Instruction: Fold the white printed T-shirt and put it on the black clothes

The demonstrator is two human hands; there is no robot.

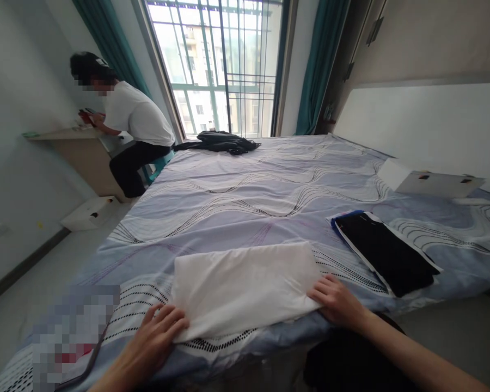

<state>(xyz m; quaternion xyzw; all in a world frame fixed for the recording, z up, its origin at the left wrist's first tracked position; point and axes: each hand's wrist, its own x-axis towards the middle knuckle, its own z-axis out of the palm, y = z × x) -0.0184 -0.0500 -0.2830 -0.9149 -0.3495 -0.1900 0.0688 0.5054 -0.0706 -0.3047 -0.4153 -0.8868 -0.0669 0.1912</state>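
A folded white cloth (pixel 245 291) lies flat as a long rectangle near the front edge of the bed, lightly creased. At its lower left corner, my left hand (pixel 161 329) grips the edge with bent fingers; the thumb is hard to see. My right hand (pixel 337 299) holds the cloth's right edge near the lower corner, fingers over the top and thumb hidden. To the right rests a folded black garment (pixel 386 250) on white and blue layers.
The patterned bedspread (pixel 245 209) covers the bed. Dark clothing (pixel 220 142) lies at its far edge. A white box (pixel 433 182) is on the right, and a blurred flat device (pixel 77 337) at front left. A person (pixel 136 114) sits at a small table (pixel 71 133).
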